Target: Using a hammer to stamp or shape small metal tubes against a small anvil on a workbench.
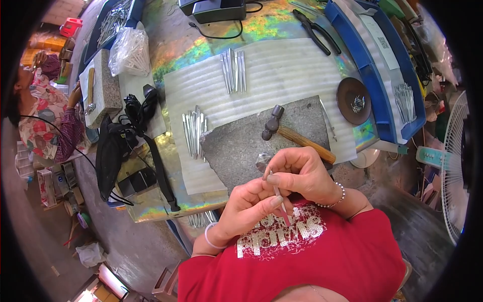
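Close to my body, a slender silver metal tool (277,193) is pinched between both hands. My right hand (298,173) grips its upper end with thumb and fingertips, and my left hand (253,204) closes round it lower down. Its exact kind is too small to make out. Just beyond my fingers lies a grey stone slab (236,146), with a small shiny metal piece (262,161) on its near part. A hammer (297,138) with a wooden handle rests across the slab. Similar slender metal tools (194,133) lie left of it, and another bunch (234,73) beyond it.
Right of the slab are a brown dish (346,113) of tiny metal parts and a blue tray (375,75). Pliers (317,32) lie farther back. At left are a black bag (113,156) and a clear plastic bag (130,50). A co-worker (48,110) sits left; a fan (455,161) stands right.
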`<state>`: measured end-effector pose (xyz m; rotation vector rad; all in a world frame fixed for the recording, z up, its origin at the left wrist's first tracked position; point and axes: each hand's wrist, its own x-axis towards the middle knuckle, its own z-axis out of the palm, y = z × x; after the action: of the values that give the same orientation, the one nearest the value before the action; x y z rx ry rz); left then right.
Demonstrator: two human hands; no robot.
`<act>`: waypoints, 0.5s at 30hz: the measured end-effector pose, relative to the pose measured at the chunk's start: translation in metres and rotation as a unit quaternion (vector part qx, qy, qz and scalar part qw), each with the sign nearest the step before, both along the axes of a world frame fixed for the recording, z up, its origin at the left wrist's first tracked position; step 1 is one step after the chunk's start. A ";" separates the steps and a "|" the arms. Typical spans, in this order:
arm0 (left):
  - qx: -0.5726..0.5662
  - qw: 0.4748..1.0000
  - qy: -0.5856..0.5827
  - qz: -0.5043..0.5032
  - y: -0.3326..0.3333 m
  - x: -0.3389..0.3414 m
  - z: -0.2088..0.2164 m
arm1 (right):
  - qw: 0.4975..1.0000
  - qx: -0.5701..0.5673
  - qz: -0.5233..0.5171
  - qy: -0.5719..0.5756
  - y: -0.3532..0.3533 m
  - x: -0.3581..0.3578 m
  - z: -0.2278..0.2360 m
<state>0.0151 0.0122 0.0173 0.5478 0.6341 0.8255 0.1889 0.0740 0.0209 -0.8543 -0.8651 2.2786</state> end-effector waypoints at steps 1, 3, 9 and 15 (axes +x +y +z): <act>-0.002 1.000 0.000 0.002 0.000 0.000 -0.001 | 1.000 -0.003 0.000 0.002 0.000 0.000 -0.001; -0.004 1.000 0.000 0.003 0.000 0.000 0.000 | 1.000 0.004 -0.005 0.000 -0.001 -0.001 -0.003; -0.014 1.000 0.007 0.007 0.000 0.000 0.000 | 1.000 0.010 -0.011 0.002 0.000 -0.002 -0.004; -0.024 1.000 0.011 0.011 0.001 0.001 0.000 | 1.000 0.018 -0.016 0.006 -0.001 -0.002 -0.006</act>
<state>0.0164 0.0130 0.0173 0.5071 0.6803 0.8232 0.1873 0.0733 0.0145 -0.8314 -0.8783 2.2307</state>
